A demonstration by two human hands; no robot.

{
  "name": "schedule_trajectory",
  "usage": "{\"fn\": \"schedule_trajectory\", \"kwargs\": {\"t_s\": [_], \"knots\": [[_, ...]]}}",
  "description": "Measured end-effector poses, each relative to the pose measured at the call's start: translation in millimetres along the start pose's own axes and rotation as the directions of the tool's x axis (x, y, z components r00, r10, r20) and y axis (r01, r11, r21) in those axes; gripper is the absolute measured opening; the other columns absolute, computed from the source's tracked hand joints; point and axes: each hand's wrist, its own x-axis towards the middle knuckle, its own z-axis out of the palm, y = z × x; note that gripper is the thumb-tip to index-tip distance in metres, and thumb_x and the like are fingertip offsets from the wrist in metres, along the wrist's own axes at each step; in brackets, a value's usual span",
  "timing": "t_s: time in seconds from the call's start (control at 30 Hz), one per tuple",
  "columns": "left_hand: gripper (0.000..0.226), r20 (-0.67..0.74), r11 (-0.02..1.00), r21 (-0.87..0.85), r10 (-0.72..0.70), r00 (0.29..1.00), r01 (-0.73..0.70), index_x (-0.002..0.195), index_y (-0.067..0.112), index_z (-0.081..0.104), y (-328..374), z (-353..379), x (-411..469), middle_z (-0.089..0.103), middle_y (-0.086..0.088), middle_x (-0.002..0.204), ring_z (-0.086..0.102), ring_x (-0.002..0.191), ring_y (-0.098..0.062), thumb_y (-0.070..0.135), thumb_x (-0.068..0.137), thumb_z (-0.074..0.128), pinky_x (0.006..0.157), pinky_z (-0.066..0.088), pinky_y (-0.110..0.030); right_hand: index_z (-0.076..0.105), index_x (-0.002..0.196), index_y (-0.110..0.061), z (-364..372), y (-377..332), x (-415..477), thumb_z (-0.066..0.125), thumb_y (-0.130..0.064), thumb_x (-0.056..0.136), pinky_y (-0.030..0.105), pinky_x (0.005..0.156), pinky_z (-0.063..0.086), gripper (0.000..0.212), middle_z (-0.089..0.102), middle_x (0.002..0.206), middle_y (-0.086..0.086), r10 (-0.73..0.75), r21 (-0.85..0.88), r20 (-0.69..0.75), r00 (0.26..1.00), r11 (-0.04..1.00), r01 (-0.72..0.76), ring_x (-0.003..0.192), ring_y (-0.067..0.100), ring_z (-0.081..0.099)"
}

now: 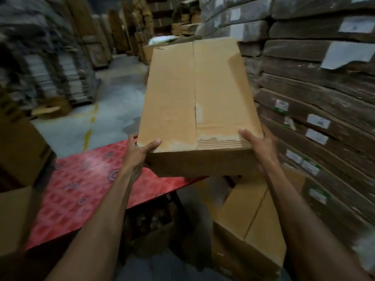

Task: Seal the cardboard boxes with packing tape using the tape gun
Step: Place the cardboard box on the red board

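I hold a long brown cardboard box (194,102) in the air in front of me, its top flaps closed with a seam running down the middle. My left hand (140,153) grips its near left corner, thumb on top. My right hand (256,142) grips the near right corner. The top layer of card is torn near that edge. Below on the right lies a second cardboard box (253,224) with closed flaps. No tape gun is in view.
A red patterned table (81,191) stands lower left, beside a brown box (14,218) at the left edge. Tall stacks of flat cardboard bundles (316,102) with white labels fill the right. More stacks (46,63) line the left of a grey concrete aisle (113,106).
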Motion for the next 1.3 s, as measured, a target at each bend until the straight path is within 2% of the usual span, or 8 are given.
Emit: {"fn": "schedule_trajectory", "kwargs": {"t_s": [0.13,0.33,0.47,0.6,0.8,0.97,1.17,1.3], "knots": [[0.062,-0.165,0.999,-0.034,-0.031,0.986,0.026,0.128,0.019,0.041,-3,-81,11,0.05,0.009,0.119,0.068,0.076,-0.004,0.014,0.081,0.082,0.055,0.049,-0.036,0.067,0.121,-0.03,98,1,12,0.082,-0.048,0.067,0.037,0.089,0.057,0.059,0.075,0.103,-0.011,-0.003,-0.036,0.11,0.994,0.999,0.007,0.095,0.011,0.07],[0.087,-0.302,0.997,0.024,-0.066,0.951,0.077,0.147,0.019,0.033,-31,-203,54,0.022,-0.005,0.16,0.064,0.088,-0.01,0.023,0.078,0.086,0.058,0.049,-0.044,0.07,0.114,-0.026,248,30,10,0.083,-0.041,0.065,0.044,0.091,0.057,0.053,0.075,0.102,-0.007,0.023,-0.037,0.276,0.961,0.999,-0.013,0.095,0.016,0.071],[0.061,-0.309,0.991,0.028,-0.115,0.944,0.13,0.116,0.032,0.047,-49,-258,92,0.052,0.014,0.119,0.062,0.077,-0.018,0.026,0.073,0.09,0.061,0.053,-0.066,0.071,0.112,-0.034,325,68,24,0.086,-0.051,0.056,0.046,0.091,0.057,0.061,0.076,0.101,-0.01,0.074,-0.072,0.313,0.947,0.996,-0.054,0.095,0.015,0.072],[0.055,-0.291,0.982,0.051,-0.16,0.943,0.182,0.118,0.023,0.045,-69,-290,123,0.052,0.017,0.103,0.056,0.082,0.0,0.016,0.081,0.083,0.066,0.056,-0.034,0.065,0.109,-0.033,370,66,8,0.082,-0.024,0.078,0.02,0.076,0.055,0.036,0.072,0.098,-0.007,0.129,-0.098,0.345,0.93,0.99,-0.101,0.085,0.004,0.066],[0.079,-0.295,0.962,0.076,-0.229,0.928,0.262,0.13,0.016,0.048,-121,-314,158,0.065,-0.003,0.119,0.066,0.105,-0.025,0.023,0.066,0.093,0.085,0.058,-0.042,0.071,0.111,-0.028,397,110,13,0.087,-0.034,0.068,0.045,0.092,0.057,0.046,0.076,0.104,-0.003,0.262,-0.149,0.357,0.897,0.964,-0.222,0.097,0.02,0.072],[0.101,-0.247,0.925,0.17,-0.294,0.923,0.34,0.142,0.018,0.031,-141,-309,174,0.059,-0.003,0.128,0.06,0.113,-0.026,0.037,0.064,0.093,0.1,0.05,-0.048,0.054,0.138,-0.029,396,123,13,0.077,-0.039,0.084,0.031,0.089,0.044,0.06,0.059,0.114,-0.012,0.254,-0.256,0.311,0.916,0.95,-0.177,0.104,0.011,0.056],[0.106,-0.11,0.87,0.451,-0.169,0.98,0.2,0.149,0.015,0.024,-128,-306,223,0.054,-0.004,0.138,0.055,0.126,-0.026,0.038,0.07,0.09,0.105,0.047,-0.042,0.077,0.097,-0.015,369,158,42,0.055,-0.054,0.091,0.037,0.068,0.054,0.045,0.076,0.096,0.01,0.437,-0.241,0.202,0.876,0.889,-0.388,0.085,0.026,0.071],[0.11,-0.016,0.725,0.683,-0.102,0.995,0.085,0.158,0.02,0.024,-122,-304,255,0.022,-0.006,0.164,0.021,0.151,-0.025,0.062,0.072,0.076,0.122,0.021,-0.045,0.074,0.08,-0.004,333,195,54,0.056,-0.036,0.087,0.038,0.068,0.049,0.037,0.073,0.087,0.024,0.385,-0.721,0.128,0.914,0.669,-0.18,0.087,0.038,0.07]]}}
